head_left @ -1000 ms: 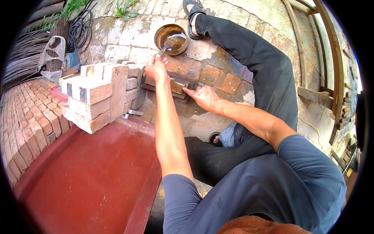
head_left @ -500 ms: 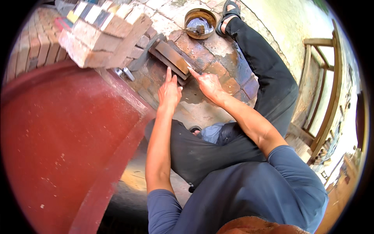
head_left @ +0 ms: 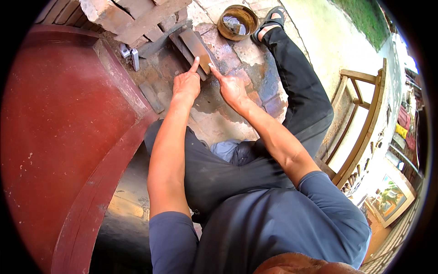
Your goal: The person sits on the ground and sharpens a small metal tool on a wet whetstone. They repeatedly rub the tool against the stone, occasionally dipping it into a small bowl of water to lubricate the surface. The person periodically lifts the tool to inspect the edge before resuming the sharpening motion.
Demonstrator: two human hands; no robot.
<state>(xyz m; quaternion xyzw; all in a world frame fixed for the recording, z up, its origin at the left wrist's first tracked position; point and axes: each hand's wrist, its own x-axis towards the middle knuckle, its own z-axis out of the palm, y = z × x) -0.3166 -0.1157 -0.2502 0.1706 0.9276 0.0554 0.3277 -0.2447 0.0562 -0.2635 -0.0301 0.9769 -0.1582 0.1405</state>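
Note:
A long brown rectangular block (head_left: 197, 46) lies at a slant on a darker slab (head_left: 181, 49), low over the wet brick floor. My left hand (head_left: 187, 85) is at its near end. Its index finger stretches onto the block's top face, with the thumb apart and the other fingers curled. At the block's near right corner is my right hand (head_left: 232, 89), index finger stretched out and its tip at the edge. The other right fingers are bent under and partly hidden. Nothing that I can make out is held in either hand.
A round metal basin (head_left: 237, 23) with water stands beyond the block, beside my sandalled foot (head_left: 272, 23). Stacked bricks (head_left: 132, 18) rise at far left, above a red panel (head_left: 68, 118). A wooden frame (head_left: 365, 123) stands on the right.
The view has shifted, showing more on the right. Against the block, both hands have moved slightly away from me; my left index finger now lies further onto its top.

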